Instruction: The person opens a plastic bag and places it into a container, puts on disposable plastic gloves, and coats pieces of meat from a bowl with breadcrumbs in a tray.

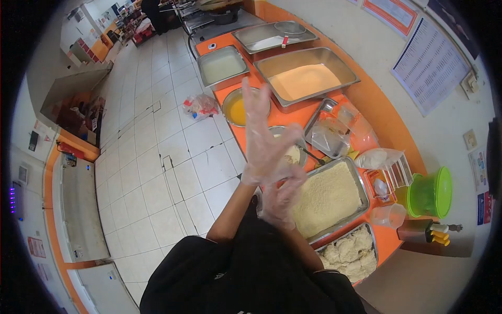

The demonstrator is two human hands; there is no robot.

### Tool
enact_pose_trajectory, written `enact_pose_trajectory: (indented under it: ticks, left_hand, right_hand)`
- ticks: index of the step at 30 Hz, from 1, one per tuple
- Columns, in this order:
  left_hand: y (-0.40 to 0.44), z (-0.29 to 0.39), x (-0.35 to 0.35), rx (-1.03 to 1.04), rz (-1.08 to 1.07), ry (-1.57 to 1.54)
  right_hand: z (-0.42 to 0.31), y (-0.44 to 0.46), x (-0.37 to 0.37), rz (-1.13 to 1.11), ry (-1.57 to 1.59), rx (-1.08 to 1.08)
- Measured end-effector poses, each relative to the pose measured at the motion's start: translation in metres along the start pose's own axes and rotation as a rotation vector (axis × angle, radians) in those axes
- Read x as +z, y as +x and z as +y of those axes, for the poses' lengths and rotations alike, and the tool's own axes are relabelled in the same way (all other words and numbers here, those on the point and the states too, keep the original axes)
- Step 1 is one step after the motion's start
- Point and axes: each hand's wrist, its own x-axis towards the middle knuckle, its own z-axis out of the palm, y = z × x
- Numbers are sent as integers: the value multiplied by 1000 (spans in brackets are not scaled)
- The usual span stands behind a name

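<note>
Covering the left hand [257, 131] and right hand [282, 203], 2 clear plastic gloves [253, 165] show by the edge of the orange table [384, 242]. The left's fingers are spread; the right bends near the left's wrist, and whether it pinches the plastic I cannot tell. The left partly blocks 1 bowl [303, 142]; another bowl [225, 112] holds yellow liquid. Of 6 metal trays [363, 188], 1 has pale crumbs [334, 193], 1 coated lumps [348, 256], 1 orange powder [306, 81], 1 cloudy contents [222, 67], 1 white powder [264, 43], 1 plastic bags [334, 133]. Nearby stands 1 lime-green tub [421, 194].

No txt legible; printed sheet [431, 68] & orange-bordered notice [390, 14] on R wall, both too sm. to read.
</note>
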Motion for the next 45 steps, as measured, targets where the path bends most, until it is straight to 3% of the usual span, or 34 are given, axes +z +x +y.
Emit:
enact_pose_trajectory:
  ticks: [2, 3, 4, 5, 7, 8, 10, 12, 14, 19, 22, 24, 25, 27, 28, 29, 30, 32, 34, 35, 37, 39, 40, 42, 43, 45]
  left_hand:
    - [2, -4, 1, 35, 32, 355]
    - [-2, -12, 1, 150, 28, 637]
    - [-4, -18, 1, 264, 23, 920]
    - [-6, -22, 4, 262, 24, 922]
    - [-5, -27, 11, -67, 253, 1023]
    - [-5, -30, 9, -185, 331, 957]
    - [-8, -35, -6, -253, 409, 692]
    - [-11, -40, -13, -253, 427, 463]
    - [-18, -44, -10, -233, 423, 348]
    - [-26, -42, 1, -197, 432, 153]
    - [-17, -36, -8, -189, 499, -93]
    - [-11, -33, -17, -194, 522, -222]
    - [-13, -33, -22, -206, 520, -222]
    - [-16, -34, -32, -475, 407, -802]
    - [-16, -36, -32, -491, 408, -802]
    - [-13, -40, -32, -504, 435, -833]
    - [-9, -45, -33, -516, 463, -864]
    - [-2, -67, -38, -489, 491, -744]
    - [-4, -97, -50, -456, 516, -627]
    - [-11, -120, -62, -600, 403, -320]
    - [-29, -172, -73, -745, 276, -16]
    - [-49, -218, -71, -701, 41, -87]
    - [-53, -225, -69, -718, 31, -97]
    - [-63, -234, -65, -891, -266, -66]
    - [-68, -248, -62, -902, -281, -78]
    - [-73, -274, -54, -10, -811, 615]
  right_hand:
    - [5, 24, -10, 267, 68, -47]
    - [3, 35, -17, 354, 89, -64]
    - [-15, 45, -27, 278, -92, -126]
    - [-25, 49, -31, 201, -271, -188]
    - [-14, 27, -34, 192, -409, -255]
    - [-9, 14, -37, 184, -546, -327]
    - [-11, -13, -41, 77, -456, -304]
    - [-13, -24, -34, -22, -369, -257]
    - [-22, -14, -21, 27, -329, -39]
    - [-6, 9, -14, 20, -150, -18]
    - [1, 3, -12, -147, -325, -43]
    - [-15, -12, -12, -440, -588, -103]
    - [-23, -13, -13, -479, -554, -178]
    - [-24, -9, -17, -532, -525, -174]
    - [-24, -7, -18, -585, -490, -177]
    - [-23, -5, -20, -656, -314, 46]
    - [-26, 1, -22, -656, -317, 61]
    - [-32, 13, -28, -940, -491, 214]
    - [-24, 14, -34, -987, -512, 291]
    - [-18, 14, -37, -1032, -530, 352]
    - [6, -1, -45, -948, -580, 430]
    - [20, -12, -55, -855, -633, 522]
    - [25, -12, -61, -797, -656, 519]
    - [28, -13, -69, -726, -688, 540]
    - [29, -12, -71, -701, -794, 605]
    - [37, -11, -76, -662, -908, 679]
